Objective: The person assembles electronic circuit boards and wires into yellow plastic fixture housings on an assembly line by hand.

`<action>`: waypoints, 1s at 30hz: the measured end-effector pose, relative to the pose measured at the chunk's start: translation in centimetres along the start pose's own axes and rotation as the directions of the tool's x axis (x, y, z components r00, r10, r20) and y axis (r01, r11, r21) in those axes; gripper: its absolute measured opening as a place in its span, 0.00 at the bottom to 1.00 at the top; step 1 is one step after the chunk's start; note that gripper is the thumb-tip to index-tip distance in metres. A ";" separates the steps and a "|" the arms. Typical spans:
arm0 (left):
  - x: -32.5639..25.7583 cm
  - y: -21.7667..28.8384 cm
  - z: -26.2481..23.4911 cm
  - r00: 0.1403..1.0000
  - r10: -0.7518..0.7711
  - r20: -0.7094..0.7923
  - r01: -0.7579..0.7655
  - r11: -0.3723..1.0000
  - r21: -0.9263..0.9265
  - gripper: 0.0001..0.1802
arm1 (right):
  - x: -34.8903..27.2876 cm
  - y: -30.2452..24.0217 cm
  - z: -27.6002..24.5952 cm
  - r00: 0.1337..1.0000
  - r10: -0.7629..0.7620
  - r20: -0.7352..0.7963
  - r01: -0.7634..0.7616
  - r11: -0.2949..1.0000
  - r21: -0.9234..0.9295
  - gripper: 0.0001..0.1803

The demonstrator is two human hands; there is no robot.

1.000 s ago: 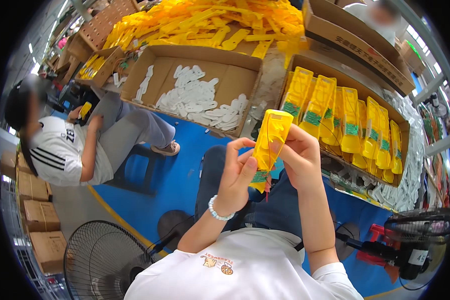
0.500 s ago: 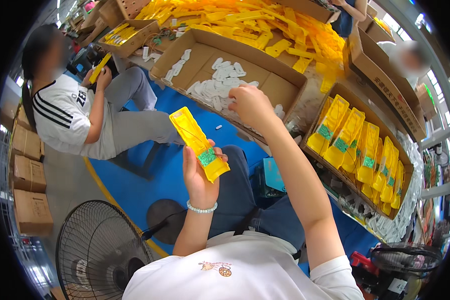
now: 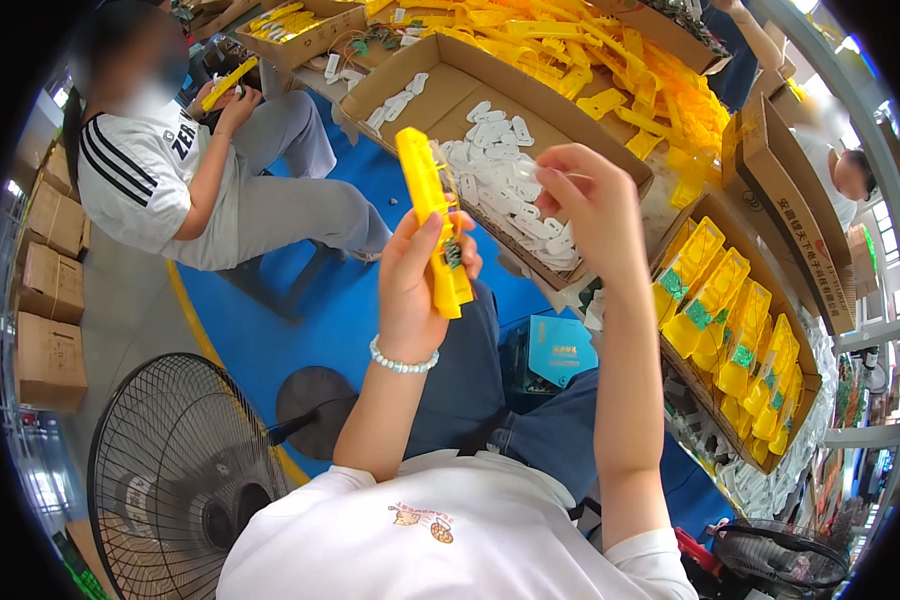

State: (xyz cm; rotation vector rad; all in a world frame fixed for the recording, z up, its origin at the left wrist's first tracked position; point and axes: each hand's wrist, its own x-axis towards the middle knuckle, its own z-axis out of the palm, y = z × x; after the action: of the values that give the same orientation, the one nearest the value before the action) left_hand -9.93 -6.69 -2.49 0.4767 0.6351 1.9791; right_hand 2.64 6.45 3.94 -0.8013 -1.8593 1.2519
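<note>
My left hand (image 3: 417, 283) grips a long yellow plastic package (image 3: 429, 215), held edge-on and nearly upright in front of me. My right hand (image 3: 583, 205) is raised to its right, pinching a small clear-white plastic piece (image 3: 526, 172) between the fingertips, a short way from the package. Behind both hands lies an open cardboard box (image 3: 425, 95) holding several white plastic pieces (image 3: 495, 160).
At my right stands a cardboard box (image 3: 805, 385) with upright yellow packages (image 3: 730, 320). A heap of yellow parts (image 3: 610, 70) lies at the back. A seated person (image 3: 170, 175) at the left holds a yellow item. A floor fan (image 3: 175, 470) stands lower left, stacked cartons (image 3: 50, 290) far left.
My right hand came back from the box of white pieces holding one. My left hand turned the yellow package from slanted flat to edge-on and more upright.
</note>
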 end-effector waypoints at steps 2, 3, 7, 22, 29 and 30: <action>0.2 -0.4 0.7 1.000 0.003 0.012 -0.004 1.000 0.028 0.23 | -3.0 -1.9 -1.5 0.997 -0.051 0.064 0.045 0.995 0.091 0.08; 0.1 -0.5 1.1 0.998 0.001 0.057 -0.002 1.000 0.016 0.24 | -4.6 -2.3 -2.1 0.986 -0.114 0.119 0.091 0.979 0.182 0.09; -0.9 -1.7 4.1 0.995 -0.047 0.090 0.039 0.996 0.085 0.23 | -9.5 -1.7 -1.8 0.990 -0.127 0.055 0.122 0.989 0.081 0.09; -3.8 -5.5 8.0 0.971 -0.189 0.146 0.126 0.925 0.358 0.21 | -14.5 1.0 -5.0 0.942 -0.283 -0.181 0.285 0.958 -0.014 0.10; -5.3 -6.9 8.5 0.950 -0.251 0.187 0.148 0.887 0.438 0.26 | -14.9 0.9 -6.0 0.963 -0.199 -0.183 0.217 0.972 0.085 0.11; -5.3 -7.2 8.5 0.949 -0.245 0.197 0.141 0.893 0.428 0.26 | -15.0 0.9 -6.0 0.964 -0.189 -0.189 0.205 0.977 0.067 0.11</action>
State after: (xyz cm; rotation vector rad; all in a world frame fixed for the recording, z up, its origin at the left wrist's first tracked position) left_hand 2.22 -6.57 -0.56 0.8668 0.9063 1.5617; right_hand 15.70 -2.62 1.06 -0.6441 -1.6814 1.0878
